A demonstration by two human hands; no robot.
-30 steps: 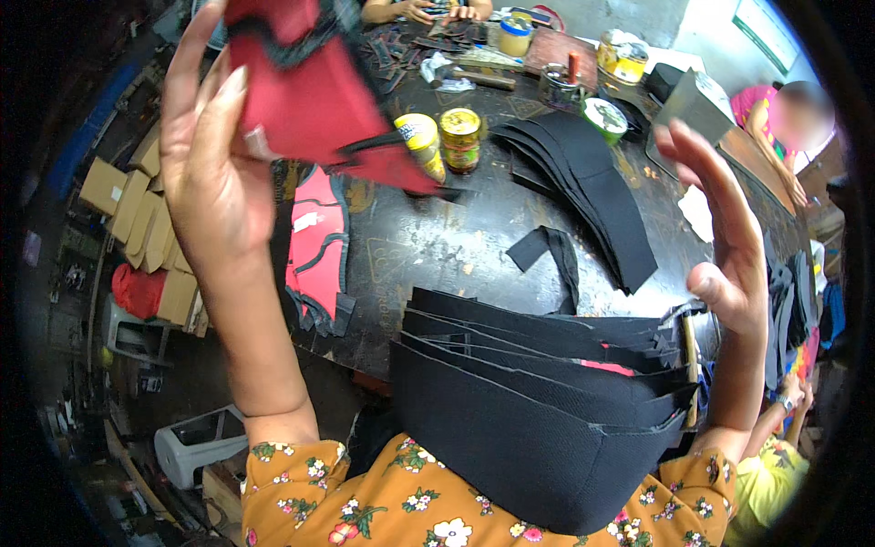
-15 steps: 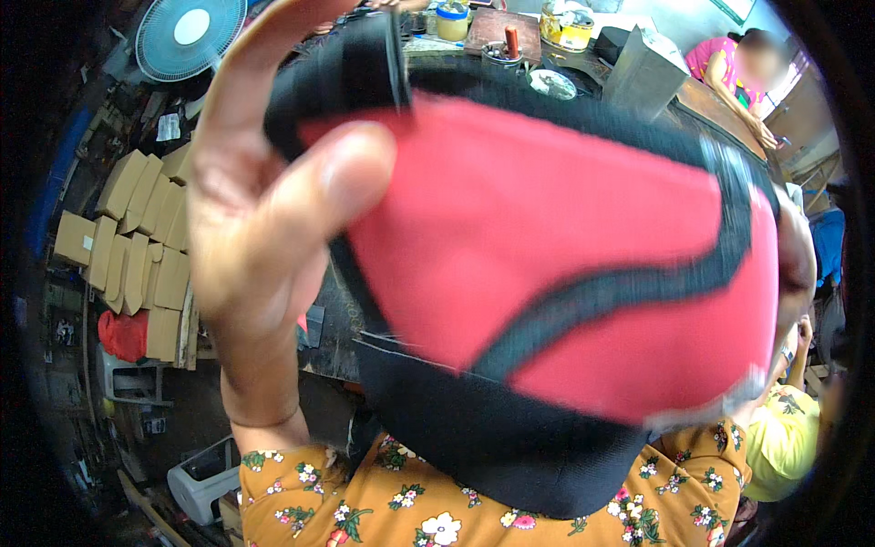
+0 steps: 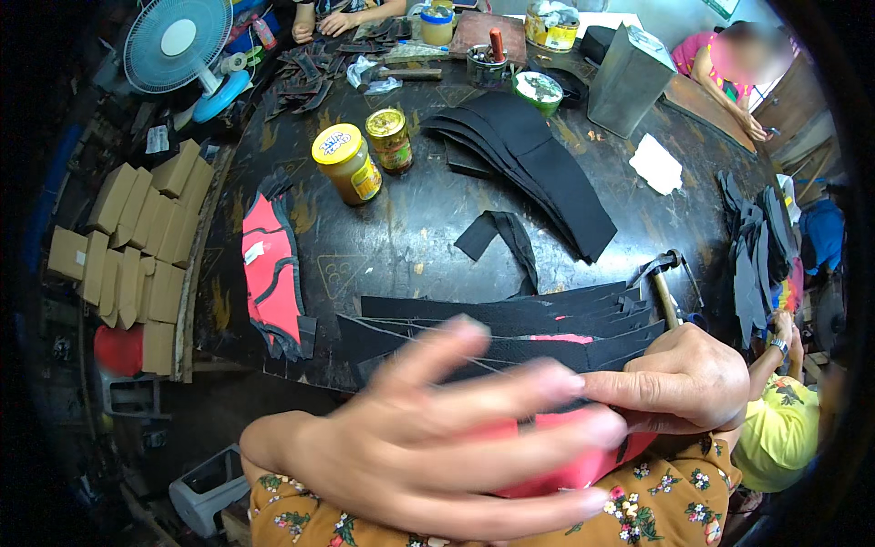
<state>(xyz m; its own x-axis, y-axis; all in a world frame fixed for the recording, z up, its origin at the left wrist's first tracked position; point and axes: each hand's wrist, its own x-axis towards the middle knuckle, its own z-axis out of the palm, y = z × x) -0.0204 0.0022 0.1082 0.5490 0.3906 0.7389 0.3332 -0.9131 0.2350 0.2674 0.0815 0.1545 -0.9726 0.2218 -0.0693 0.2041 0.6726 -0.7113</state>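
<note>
Low in front of me, against my patterned clothing, lies a pink and black sewn piece [image 3: 583,470], mostly covered by my hands. My left hand [image 3: 456,428] spreads over it, fingers apart and blurred by motion. At its right end my right hand [image 3: 684,378] has a stretched forefinger pointing left and curled other fingers, closed on the piece; the exact grip is partly hidden. Just beyond, at the near table edge, are layered black strips [image 3: 492,314] with loose threads. A hammer [image 3: 665,296] rests by their right end.
On the dark table [image 3: 365,255] are another pink and black piece [image 3: 273,273], two yellow-labelled jars [image 3: 348,164], a stack of curved black pieces [image 3: 538,164], a metal can [image 3: 629,80] and black cutouts [image 3: 752,251]. A fan [image 3: 178,41] and cardboard boxes [image 3: 137,237] stand left. Other people sit around.
The pink and black piece was held up close before me, with my left thumb on it. It has come down, uncovering the table, and my left hand has opened over it.
</note>
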